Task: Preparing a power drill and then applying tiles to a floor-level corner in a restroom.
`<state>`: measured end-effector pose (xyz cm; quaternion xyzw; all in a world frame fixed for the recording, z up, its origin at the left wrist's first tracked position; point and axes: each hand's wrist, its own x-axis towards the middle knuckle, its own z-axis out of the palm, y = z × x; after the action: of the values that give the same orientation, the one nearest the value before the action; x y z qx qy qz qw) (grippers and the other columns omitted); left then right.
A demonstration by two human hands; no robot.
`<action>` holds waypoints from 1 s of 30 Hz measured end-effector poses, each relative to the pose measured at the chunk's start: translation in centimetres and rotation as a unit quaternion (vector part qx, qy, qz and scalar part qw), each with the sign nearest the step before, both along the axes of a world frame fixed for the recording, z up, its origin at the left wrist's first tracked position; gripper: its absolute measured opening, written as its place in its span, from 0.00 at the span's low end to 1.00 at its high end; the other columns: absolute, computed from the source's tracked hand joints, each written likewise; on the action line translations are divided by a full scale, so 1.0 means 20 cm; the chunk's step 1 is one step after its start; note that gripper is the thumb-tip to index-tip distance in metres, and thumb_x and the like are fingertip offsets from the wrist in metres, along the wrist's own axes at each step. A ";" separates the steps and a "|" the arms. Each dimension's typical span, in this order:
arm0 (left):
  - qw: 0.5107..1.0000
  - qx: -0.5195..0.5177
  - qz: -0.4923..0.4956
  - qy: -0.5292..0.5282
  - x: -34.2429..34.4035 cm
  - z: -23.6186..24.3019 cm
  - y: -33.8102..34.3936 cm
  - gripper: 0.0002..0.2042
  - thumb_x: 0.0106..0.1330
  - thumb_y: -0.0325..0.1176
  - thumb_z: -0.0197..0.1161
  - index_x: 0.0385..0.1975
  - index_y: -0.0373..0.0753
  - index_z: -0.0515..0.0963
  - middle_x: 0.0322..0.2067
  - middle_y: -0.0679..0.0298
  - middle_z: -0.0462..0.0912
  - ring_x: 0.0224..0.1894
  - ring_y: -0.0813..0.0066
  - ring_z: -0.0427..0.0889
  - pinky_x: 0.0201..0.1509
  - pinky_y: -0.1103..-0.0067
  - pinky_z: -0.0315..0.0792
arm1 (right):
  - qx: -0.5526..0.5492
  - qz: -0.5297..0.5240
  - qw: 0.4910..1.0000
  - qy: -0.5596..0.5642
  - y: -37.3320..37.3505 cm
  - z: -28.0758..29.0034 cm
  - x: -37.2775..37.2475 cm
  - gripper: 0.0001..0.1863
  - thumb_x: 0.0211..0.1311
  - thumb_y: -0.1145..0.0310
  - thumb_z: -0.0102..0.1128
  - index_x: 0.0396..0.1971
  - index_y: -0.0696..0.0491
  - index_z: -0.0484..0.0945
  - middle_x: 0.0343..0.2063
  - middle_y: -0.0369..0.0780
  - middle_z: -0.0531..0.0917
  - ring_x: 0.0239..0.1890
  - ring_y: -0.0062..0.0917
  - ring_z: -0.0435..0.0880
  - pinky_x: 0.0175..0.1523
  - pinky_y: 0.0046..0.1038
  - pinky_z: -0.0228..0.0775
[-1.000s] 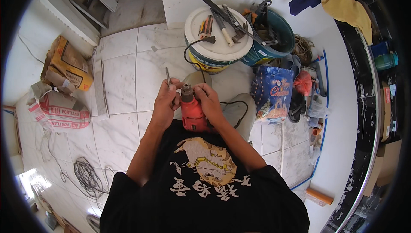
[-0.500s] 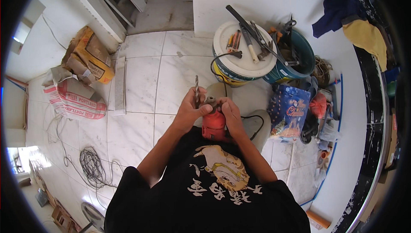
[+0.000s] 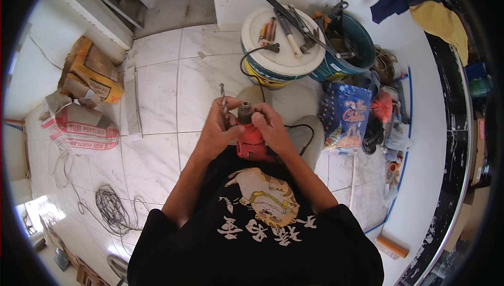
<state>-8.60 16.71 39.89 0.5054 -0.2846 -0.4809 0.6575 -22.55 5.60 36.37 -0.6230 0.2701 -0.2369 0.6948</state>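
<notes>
My left hand (image 3: 217, 131) is closed on a metal drill bit (image 3: 222, 95), which points upward, with my thumb resting against the top of a red power drill (image 3: 249, 148). My right hand (image 3: 271, 131) grips the drill beside its metal chuck (image 3: 244, 111), which faces up between my hands, separate from the bit. A black cord (image 3: 312, 138) loops from the drill past my knee, and a plug (image 3: 272, 47) lies on a white bucket lid (image 3: 294, 64) ahead of me.
A teal bucket of tools (image 3: 357, 60) stands beside the lidded one. A blue printed bag (image 3: 344, 115) and clutter lie rightward along the wall. Leftward are a torn yellow box (image 3: 93, 70), a paper sack (image 3: 79, 131), a tile strip (image 3: 132, 102) and tangled cord (image 3: 111, 210) on tiled floor (image 3: 149, 154).
My left thumb has shifted down onto the drill's top beside the chuck, while the bit stays upright in that hand. The whole view swung and came partly back.
</notes>
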 end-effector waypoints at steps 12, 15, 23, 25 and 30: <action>1.000 0.014 0.011 0.009 0.03 0.02 0.00 0.28 0.58 0.20 0.64 0.60 0.39 0.63 0.43 0.69 0.71 0.34 0.86 0.66 0.38 0.87 0.66 | 0.053 0.020 0.998 0.000 0.06 0.02 -0.01 0.16 0.59 0.64 0.69 0.39 0.55 0.72 0.31 0.30 0.73 0.33 0.12 0.70 0.39 0.16 0.65; 0.988 -0.025 0.084 0.129 0.12 0.10 -0.05 0.20 0.70 0.26 0.52 0.62 0.40 0.64 0.40 0.68 0.71 0.37 0.83 0.70 0.44 0.80 0.69 | 0.040 0.003 0.999 0.003 0.08 0.04 -0.01 0.15 0.57 0.65 0.70 0.36 0.55 0.73 0.27 0.29 0.71 0.30 0.12 0.67 0.36 0.16 0.63; 0.973 -0.163 0.014 0.163 0.12 0.17 -0.20 0.16 0.75 0.33 0.48 0.61 0.41 0.63 0.37 0.68 0.70 0.40 0.81 0.73 0.63 0.65 0.69 | 0.031 -0.004 0.999 -0.013 0.09 0.04 -0.01 0.12 0.62 0.65 0.65 0.36 0.57 0.74 0.27 0.30 0.75 0.30 0.12 0.70 0.35 0.17 0.65; 0.976 -0.154 0.010 0.153 0.10 0.16 -0.19 0.17 0.75 0.33 0.49 0.61 0.40 0.63 0.36 0.69 0.69 0.40 0.81 0.73 0.63 0.66 0.69 | 0.007 -0.006 1.000 0.006 0.08 0.05 -0.01 0.12 0.65 0.65 0.62 0.36 0.58 0.74 0.27 0.31 0.77 0.31 0.12 0.72 0.36 0.18 0.66; 0.981 -0.131 0.017 0.141 0.08 0.17 -0.20 0.17 0.75 0.34 0.51 0.60 0.38 0.64 0.35 0.71 0.67 0.38 0.83 0.72 0.62 0.69 0.70 | -0.006 0.005 1.000 0.017 0.08 0.03 -0.02 0.12 0.70 0.62 0.56 0.38 0.57 0.73 0.29 0.28 0.75 0.31 0.09 0.69 0.37 0.15 0.63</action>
<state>-6.94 12.79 43.20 0.3469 -0.2407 -0.4944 0.7598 -22.97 7.13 36.99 -0.6321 0.2777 -0.2244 0.6877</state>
